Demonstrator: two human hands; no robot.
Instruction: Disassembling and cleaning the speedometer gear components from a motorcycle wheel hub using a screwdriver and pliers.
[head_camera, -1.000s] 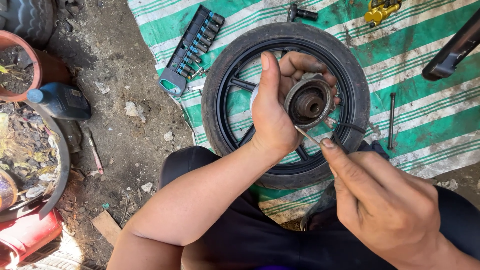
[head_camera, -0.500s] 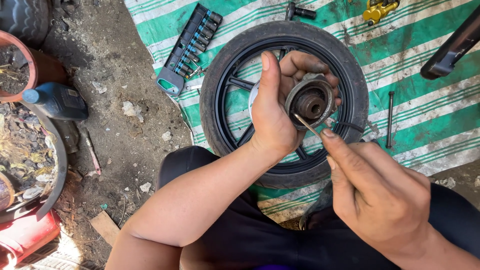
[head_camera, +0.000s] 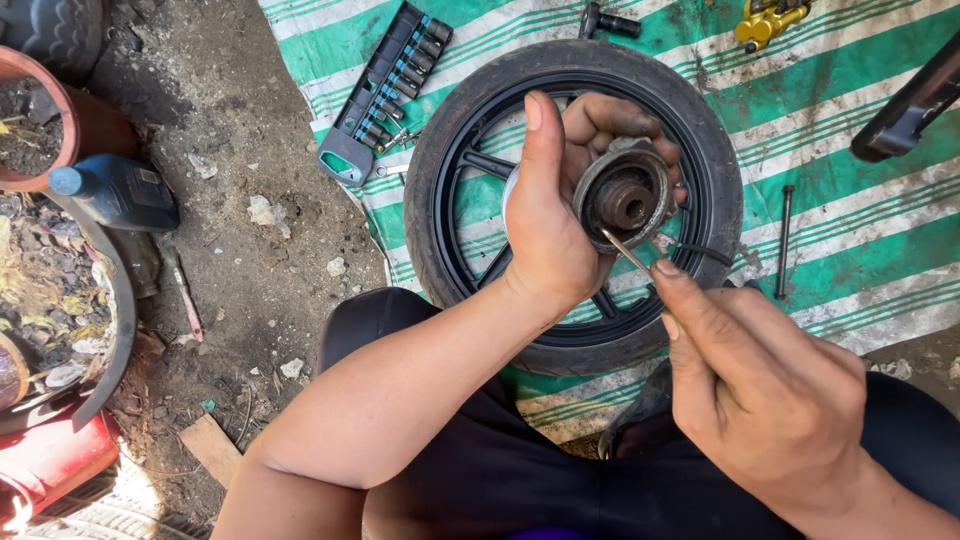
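Gripping round hub part (head_camera: 625, 200), left hand (head_camera: 550, 215) unmoved; right hand (head_camera: 760, 390) pinching thin rod (head_camera: 628, 252), tip nearer rim

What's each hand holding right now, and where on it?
Left hand cups the round metal hub part around its outer rim. Right hand pinches the thin metal rod at its lower end.

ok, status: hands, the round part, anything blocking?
Left hand grips round metal hub part. Right hand pinches thin metal pick, tip at its rim. Nothing blocking; wheel below.

Bright daylight, soft shadows, glare at lower left corner, sharp focus
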